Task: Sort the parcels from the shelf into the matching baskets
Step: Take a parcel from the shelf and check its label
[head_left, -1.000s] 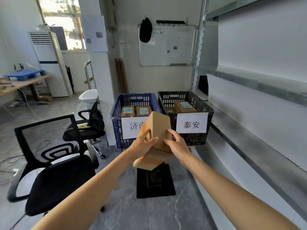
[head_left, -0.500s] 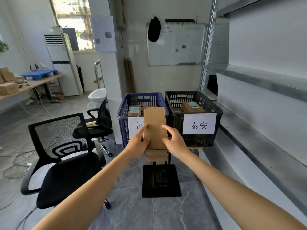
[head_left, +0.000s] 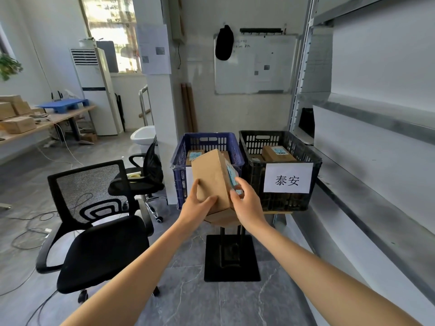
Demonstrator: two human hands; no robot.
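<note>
1. Both hands, left hand [head_left: 196, 208] and right hand [head_left: 249, 205], close around a cardboard parcel [head_left: 213, 178], held tilted in front of the blue basket [head_left: 180, 161].
2. Its label faces right, apparently being read; the next move likely calls for choosing between that basket and the black basket [head_left: 315, 161].
3. Both rims stand open above; an office chair [head_left: 94, 208] crowds the left, shelving [head_left: 376, 118] the right.

Brown parcel [head_left: 211, 177] with a teal label; blue basket [head_left: 235, 149], black basket [head_left: 303, 149].
</note>
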